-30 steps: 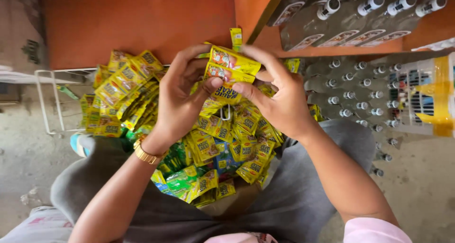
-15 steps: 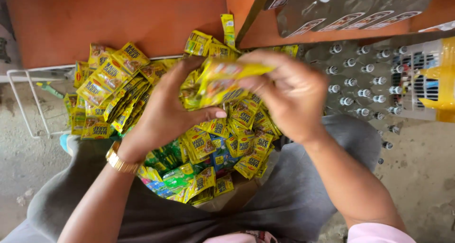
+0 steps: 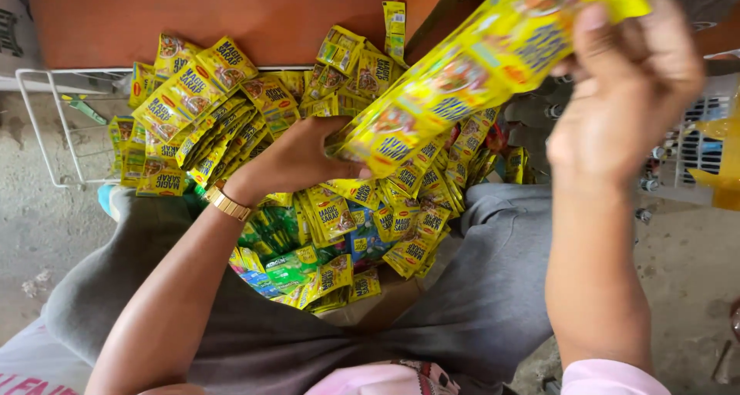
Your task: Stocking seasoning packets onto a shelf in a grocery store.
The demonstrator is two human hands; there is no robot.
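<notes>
so the yellow sachet strip runs from 8 o'clock up to 2 o'clock, left hand fingers clamped on its low end, right hand pinching the top end, above the lap pile.

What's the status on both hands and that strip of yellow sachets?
Left hand grips strip's lower end. Right hand pinches upper end. Yellow sachet strip stretched above the sachet pile. Nothing blocking.

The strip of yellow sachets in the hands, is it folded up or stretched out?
Stretched out: the strip of yellow sachets runs taut between the left hand and raised right hand.
</notes>
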